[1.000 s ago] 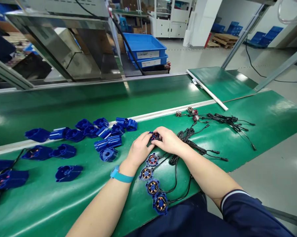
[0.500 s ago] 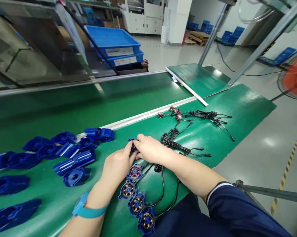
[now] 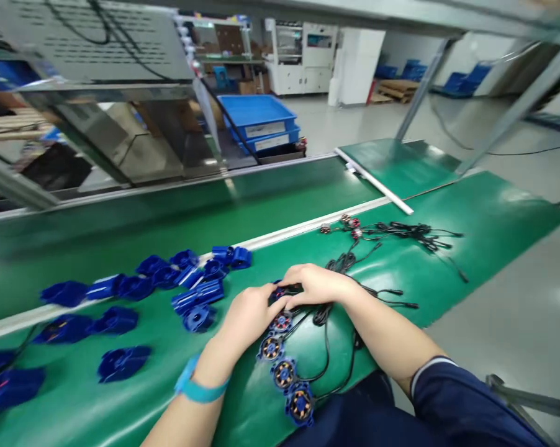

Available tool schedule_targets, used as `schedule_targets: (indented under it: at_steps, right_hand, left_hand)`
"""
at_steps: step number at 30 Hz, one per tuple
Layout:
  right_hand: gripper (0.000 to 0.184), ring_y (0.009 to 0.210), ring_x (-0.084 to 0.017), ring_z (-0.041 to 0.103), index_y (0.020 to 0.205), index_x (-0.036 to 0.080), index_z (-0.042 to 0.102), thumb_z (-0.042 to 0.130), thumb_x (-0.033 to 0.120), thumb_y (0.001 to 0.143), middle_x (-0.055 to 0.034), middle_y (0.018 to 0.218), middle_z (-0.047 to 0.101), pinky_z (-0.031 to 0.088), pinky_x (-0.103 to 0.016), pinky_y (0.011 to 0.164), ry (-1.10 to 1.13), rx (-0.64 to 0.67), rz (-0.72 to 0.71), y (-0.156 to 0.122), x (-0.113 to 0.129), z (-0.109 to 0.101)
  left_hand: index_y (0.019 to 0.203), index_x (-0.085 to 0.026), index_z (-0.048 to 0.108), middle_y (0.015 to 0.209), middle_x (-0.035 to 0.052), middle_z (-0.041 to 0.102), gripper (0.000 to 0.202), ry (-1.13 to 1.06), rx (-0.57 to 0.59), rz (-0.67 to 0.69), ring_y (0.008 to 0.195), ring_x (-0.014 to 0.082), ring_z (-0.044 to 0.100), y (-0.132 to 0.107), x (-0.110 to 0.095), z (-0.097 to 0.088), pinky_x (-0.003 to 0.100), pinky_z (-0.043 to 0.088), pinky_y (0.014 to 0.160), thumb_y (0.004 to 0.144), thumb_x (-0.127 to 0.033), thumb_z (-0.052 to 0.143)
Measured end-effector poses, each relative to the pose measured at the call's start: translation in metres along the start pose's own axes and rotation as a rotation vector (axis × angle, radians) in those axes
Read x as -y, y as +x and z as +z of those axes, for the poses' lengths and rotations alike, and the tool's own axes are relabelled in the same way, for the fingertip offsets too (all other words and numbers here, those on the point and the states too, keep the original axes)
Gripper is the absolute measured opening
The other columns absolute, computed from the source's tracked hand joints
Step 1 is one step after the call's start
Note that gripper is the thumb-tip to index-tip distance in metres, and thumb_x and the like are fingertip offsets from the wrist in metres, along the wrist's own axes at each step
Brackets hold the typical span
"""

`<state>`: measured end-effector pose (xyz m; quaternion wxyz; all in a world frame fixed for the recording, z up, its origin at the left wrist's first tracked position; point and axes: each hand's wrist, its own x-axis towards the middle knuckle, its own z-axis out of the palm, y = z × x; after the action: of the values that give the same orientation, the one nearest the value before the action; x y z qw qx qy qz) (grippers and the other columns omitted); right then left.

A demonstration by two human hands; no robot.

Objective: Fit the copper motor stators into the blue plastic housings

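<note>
Head: left hand (image 3: 248,318), right hand (image 3: 315,284) on motor (image 3: 287,290)

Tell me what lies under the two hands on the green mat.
Between the left hand and right hand a small blue part shows, pinched by both. Black cables run out from under the right hand. Most of the part is hidden beneath them.

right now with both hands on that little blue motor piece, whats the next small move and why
Likely lower the blue motor piece onto the green mat at the far end of the row of four units. The left hand and right hand both pinch it just beyond that row, though fingers hide whether it's fully seated.
</note>
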<state>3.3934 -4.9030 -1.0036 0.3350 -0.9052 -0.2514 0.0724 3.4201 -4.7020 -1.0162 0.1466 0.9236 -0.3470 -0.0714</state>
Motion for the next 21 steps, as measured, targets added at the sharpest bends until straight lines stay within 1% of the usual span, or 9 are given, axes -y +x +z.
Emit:
schedule_targets:
  at_steps: [2, 4, 6, 9, 12, 14, 16, 19, 21]
  right_hand:
    - [0.05, 0.103, -0.021, 0.066, 0.123, 0.019, 0.07, 0.079, 0.041, 0.079, -0.0082, 0.115, 0.071, 0.05, -0.032, 0.092, 0.127, -0.062, 0.058, -0.004, -0.006, -0.013]
    - [0.049, 0.102, -0.021, 0.067, 0.122, 0.019, 0.07, 0.077, 0.044, 0.08, -0.0086, 0.117, 0.072, 0.051, -0.032, 0.09, 0.148, -0.224, 0.223, -0.01, -0.017, -0.031]
    - [0.038, 0.105, -0.022, 0.067, 0.115, 0.018, 0.073, 0.072, 0.04, 0.084, -0.0101, 0.116, 0.072, 0.049, -0.034, 0.094, 0.012, -0.384, 0.42, -0.02, -0.032, -0.053]
    - [0.025, 0.108, -0.026, 0.065, 0.103, 0.017, 0.075, 0.066, 0.033, 0.087, -0.0128, 0.109, 0.073, 0.045, -0.04, 0.097, -0.329, -0.474, 0.769, -0.041, -0.064, -0.086]
    - [0.034, 0.108, -0.03, 0.063, 0.105, 0.015, 0.072, 0.063, 0.043, 0.089, -0.0167, 0.109, 0.072, 0.044, -0.043, 0.093, -0.503, -0.433, 1.055, -0.065, -0.091, -0.102]
    - [0.041, 0.107, -0.03, 0.063, 0.107, 0.015, 0.071, 0.06, 0.051, 0.09, -0.0171, 0.111, 0.071, 0.044, -0.041, 0.088, -0.522, -0.372, 1.082, -0.077, -0.103, -0.096]
    - [0.038, 0.106, -0.029, 0.063, 0.106, 0.018, 0.072, 0.057, 0.049, 0.091, -0.0156, 0.111, 0.07, 0.043, -0.039, 0.083, -0.558, -0.359, 1.004, -0.087, -0.112, -0.08]
    - [0.03, 0.108, -0.031, 0.061, 0.1, 0.019, 0.073, 0.055, 0.042, 0.091, -0.0195, 0.112, 0.069, 0.041, -0.041, 0.077, -0.622, -0.514, 0.887, -0.097, -0.137, -0.06]
    - [0.026, 0.104, -0.03, 0.062, 0.09, 0.022, 0.075, 0.058, 0.043, 0.089, -0.0211, 0.109, 0.07, 0.04, -0.043, 0.075, -0.552, -0.62, 0.813, -0.097, -0.157, -0.059]
  left_hand:
    - [0.112, -0.019, 0.069, 0.083, 0.0083, 0.074, 0.039, -0.026, 0.033, -0.004, 0.075, 0.027, 0.069, -0.004, 0.002, -0.003, 0.033, 0.047, 0.065, 0.094, -0.051, 0.055]
    - [0.119, -0.017, 0.066, 0.08, 0.0081, 0.072, 0.049, -0.043, 0.025, -0.006, 0.075, 0.0269, 0.068, -0.011, 0.007, -0.005, 0.035, 0.049, 0.067, 0.093, -0.056, 0.053]
    - [0.121, -0.016, 0.065, 0.087, 0.01, 0.072, 0.053, -0.015, -0.084, 0.03, 0.083, 0.0277, 0.068, -0.022, 0.018, -0.009, 0.037, 0.052, 0.075, 0.092, -0.058, 0.051]
    - [0.108, -0.019, 0.067, 0.103, 0.0149, 0.068, 0.048, 0.256, -0.302, 0.028, 0.097, 0.0346, 0.064, -0.045, 0.049, -0.019, 0.047, 0.052, 0.081, 0.094, -0.057, 0.042]
    - [0.098, -0.02, 0.066, 0.094, 0.0157, 0.064, 0.045, 0.57, -0.295, -0.152, 0.088, 0.0383, 0.061, -0.064, 0.081, -0.027, 0.048, 0.05, 0.066, 0.094, -0.054, 0.036]
    - [0.101, -0.017, 0.063, 0.086, 0.0143, 0.062, 0.037, 0.597, -0.198, -0.257, 0.08, 0.0345, 0.062, -0.075, 0.088, -0.03, 0.044, 0.05, 0.065, 0.094, -0.046, 0.041]
    - [0.11, -0.013, 0.058, 0.089, 0.014, 0.063, 0.029, 0.494, -0.118, -0.32, 0.08, 0.0306, 0.064, -0.082, 0.081, -0.03, 0.039, 0.05, 0.071, 0.093, -0.035, 0.048]
    - [0.11, -0.014, 0.052, 0.104, 0.0163, 0.064, 0.028, 0.262, -0.086, -0.367, 0.092, 0.0288, 0.066, -0.081, 0.066, -0.028, 0.035, 0.05, 0.076, 0.084, -0.019, 0.059]
    - [0.109, -0.015, 0.05, 0.105, 0.016, 0.064, 0.035, 0.102, -0.104, -0.345, 0.093, 0.028, 0.065, -0.076, 0.062, -0.03, 0.035, 0.049, 0.077, 0.078, -0.016, 0.065]
